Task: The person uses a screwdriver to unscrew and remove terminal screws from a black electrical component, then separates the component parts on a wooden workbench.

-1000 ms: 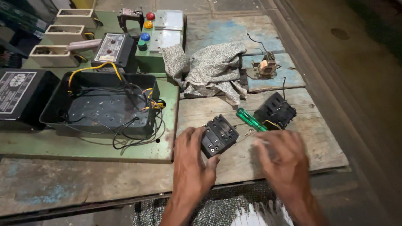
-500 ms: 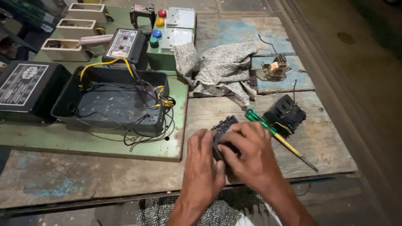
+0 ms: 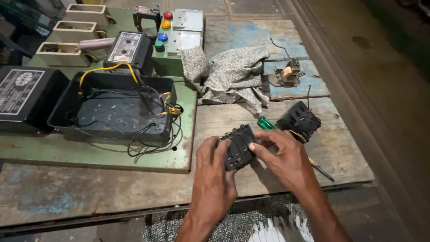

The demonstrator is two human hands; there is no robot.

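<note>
Hands, left [image 3: 214, 172] and right [image 3: 286, 159], grip ridged black plastic block [image 3: 239, 145] over worn planks [image 3: 215, 121].

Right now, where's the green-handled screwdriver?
In the head view the green-handled screwdriver lies on the wooden bench, right of centre, running under the right hand, between the black block both hands hold and a second black block.
</note>
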